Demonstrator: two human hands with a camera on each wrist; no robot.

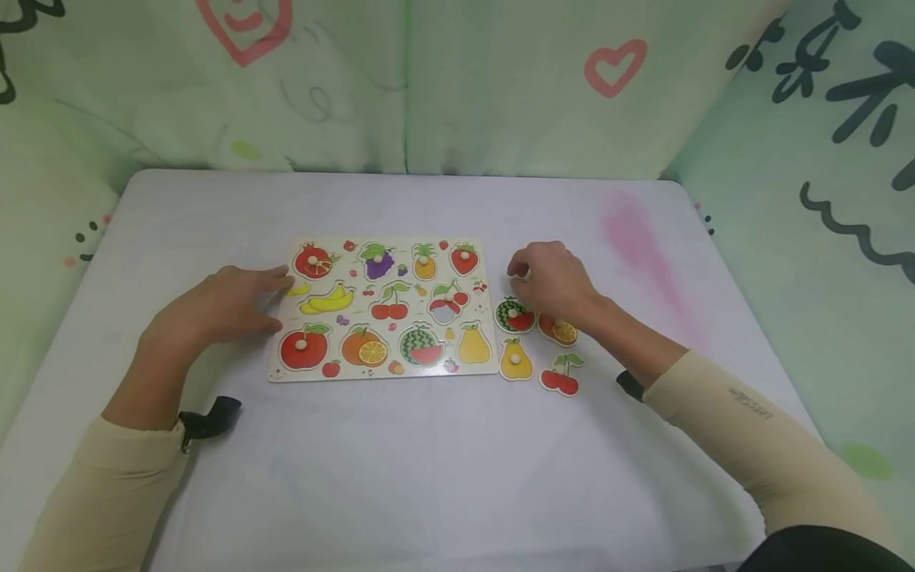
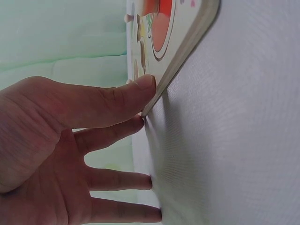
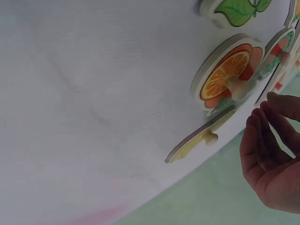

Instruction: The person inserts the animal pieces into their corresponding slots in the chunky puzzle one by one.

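Note:
A wooden fruit puzzle board (image 1: 307,377) lies flat on the table. At its left edge my left hand (image 1: 221,306) touches it, thumb and index finger reaching out to the rim; in the left wrist view the thumb (image 2: 108,103) rests against the board's edge. My right hand (image 1: 554,278) hovers just right of the board with bent fingers. Nothing shows between its thumb and fingers in the right wrist view. Close by lie a watermelon piece (image 1: 515,316), an orange piece (image 1: 557,330) and a knobbed yellow piece (image 3: 187,145), which the right hand hides in the head view.
Nearer the front are a pear piece (image 1: 516,361) and a cherry piece (image 1: 561,380). The board holds several knobbed pieces, among them a pomegranate (image 1: 311,262) and an apple (image 1: 303,349). Green fabric (image 1: 486,103) with drawings borders the white table (image 1: 429,477).

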